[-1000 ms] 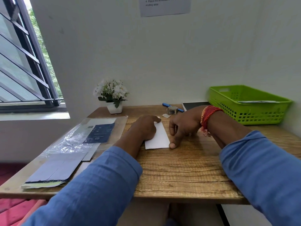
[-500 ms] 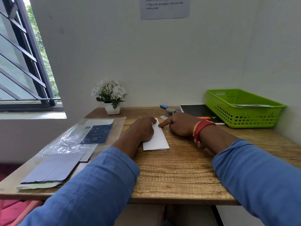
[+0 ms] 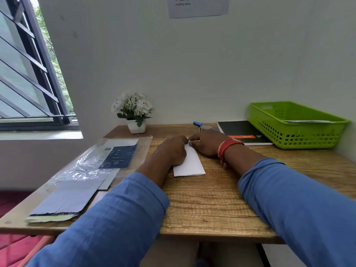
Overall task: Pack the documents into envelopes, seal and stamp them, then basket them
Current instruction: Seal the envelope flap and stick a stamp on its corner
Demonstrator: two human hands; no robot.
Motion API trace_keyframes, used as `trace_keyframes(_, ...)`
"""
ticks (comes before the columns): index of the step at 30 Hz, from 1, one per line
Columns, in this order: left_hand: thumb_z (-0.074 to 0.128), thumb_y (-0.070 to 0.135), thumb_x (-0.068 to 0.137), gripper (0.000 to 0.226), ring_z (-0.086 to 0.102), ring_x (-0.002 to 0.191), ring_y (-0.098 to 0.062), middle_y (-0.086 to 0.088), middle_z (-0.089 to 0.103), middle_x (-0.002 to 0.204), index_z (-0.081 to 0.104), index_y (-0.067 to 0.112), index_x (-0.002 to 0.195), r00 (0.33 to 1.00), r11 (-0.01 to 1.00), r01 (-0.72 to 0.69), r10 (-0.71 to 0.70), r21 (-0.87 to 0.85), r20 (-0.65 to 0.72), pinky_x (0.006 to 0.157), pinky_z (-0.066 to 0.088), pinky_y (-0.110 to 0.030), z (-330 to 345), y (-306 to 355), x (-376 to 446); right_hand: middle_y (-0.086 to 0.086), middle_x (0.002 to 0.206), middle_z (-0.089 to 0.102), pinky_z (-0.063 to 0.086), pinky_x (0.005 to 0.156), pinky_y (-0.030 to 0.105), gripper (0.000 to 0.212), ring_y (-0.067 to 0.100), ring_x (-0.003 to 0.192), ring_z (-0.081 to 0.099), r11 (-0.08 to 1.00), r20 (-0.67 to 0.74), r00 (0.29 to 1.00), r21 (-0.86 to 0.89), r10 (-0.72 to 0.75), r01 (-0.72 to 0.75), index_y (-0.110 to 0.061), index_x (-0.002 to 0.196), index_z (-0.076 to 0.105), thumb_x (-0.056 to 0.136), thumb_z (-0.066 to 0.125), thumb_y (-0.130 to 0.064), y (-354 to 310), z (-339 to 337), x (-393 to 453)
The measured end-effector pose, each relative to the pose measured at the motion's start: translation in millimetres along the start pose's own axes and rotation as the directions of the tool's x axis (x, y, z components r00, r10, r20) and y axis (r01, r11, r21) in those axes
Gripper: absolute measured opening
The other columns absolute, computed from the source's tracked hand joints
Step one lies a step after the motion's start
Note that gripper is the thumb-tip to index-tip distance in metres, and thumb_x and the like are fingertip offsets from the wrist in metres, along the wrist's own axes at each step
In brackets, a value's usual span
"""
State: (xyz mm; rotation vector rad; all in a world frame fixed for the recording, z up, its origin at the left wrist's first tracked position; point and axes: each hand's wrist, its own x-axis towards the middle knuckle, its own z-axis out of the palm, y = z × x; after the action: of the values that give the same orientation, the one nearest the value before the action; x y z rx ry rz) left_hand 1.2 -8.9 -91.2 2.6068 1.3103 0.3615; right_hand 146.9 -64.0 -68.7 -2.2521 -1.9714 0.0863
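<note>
Paper (image 3: 189, 164) under both hands (flat).

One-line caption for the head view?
Both hands, left and right, press a folded white paper flat on the wooden desk.

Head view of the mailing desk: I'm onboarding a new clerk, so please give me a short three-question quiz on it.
1. True or false: the green basket already has paper in it.
2. Which hand presses on the folded white paper: A) left hand, B) right hand, C) both?
3. Fill in: the black notebook lies directly left of the ____.

Key: 1 true. 2 C. 3 basket.
</note>
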Motion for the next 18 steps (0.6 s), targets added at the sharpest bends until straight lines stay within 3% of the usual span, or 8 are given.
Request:
trace_keyframes(5,0.048,0.011,0.099,0.056,0.045,0.136,-0.026,-0.007,0.045,0.153,0.04,0.027,0.153,1.0,1.0,0.015,-0.015,0.001,0.008,0.112,0.04,-0.041,0.9,0.4,2.4,0.0,0.16,0.035,0.034,0.111,0.038,0.068,0.024,0.139,0.042,0.995,0.107,0.994,0.1,-0.001,-0.009,-0.039,0.151,0.036,0.091,0.055,-0.063,11.4,-9.6,-12.4)
trace_keyframes(9,0.048,0.012,0.099,0.056,0.046,0.136,-0.025,-0.005,0.046,0.153,0.041,0.029,0.152,1.0,1.0,0.021,-0.021,0.012,-0.004,0.11,0.041,-0.04,3.1,0.3,3.2,0.001,0.139,0.052,0.04,0.109,0.039,0.094,0.022,0.126,0.051,0.984,0.192,0.981,0.18,-0.042,0.006,-0.042,0.155,0.025,0.076,0.072,-0.066,16.2,-20.2,-30.8)
trace_keyframes(12,0.047,0.012,0.099,0.054,0.047,0.136,-0.025,-0.005,0.046,0.153,0.045,0.03,0.15,0.999,1.0,0.028,-0.028,-0.002,-0.035,0.11,0.041,-0.039,2.8,0.4,-0.2,0.002,0.146,0.047,0.04,0.11,0.042,0.104,0.023,0.13,0.047,0.981,0.241,0.968,0.192,-0.075,0.029,-0.046,0.155,0.017,0.071,0.077,-0.064,17.3,-26.0,-45.6)
trace_keyframes(16,0.051,0.011,0.098,0.035,0.055,0.124,-0.018,0.001,0.061,0.137,0.067,0.028,0.124,0.973,0.994,-0.023,-0.003,-0.111,-0.231,0.1,0.044,-0.03,0.6,-1.8,-13.5,-0.002,0.16,0.03,0.033,0.115,0.041,0.106,0.022,0.14,0.037,0.976,0.264,0.958,0.21,-0.113,0.057,-0.043,0.157,0.014,0.074,0.077,-0.061,15.2,-27.8,-71.5)
trace_keyframes(18,0.05,0.013,0.097,0.03,0.061,0.114,-0.016,0.003,0.068,0.124,0.069,0.028,0.115,0.936,0.983,-0.054,-0.012,-0.175,-0.353,0.094,0.047,-0.028,-3.8,-0.3,-26.6,-0.001,0.151,0.042,0.04,0.108,0.036,0.094,0.019,0.131,0.047,0.96,0.15,0.985,0.277,-0.087,0.042,-0.043,0.155,0.023,0.077,0.071,-0.065,13.0,-22.7,-79.9)
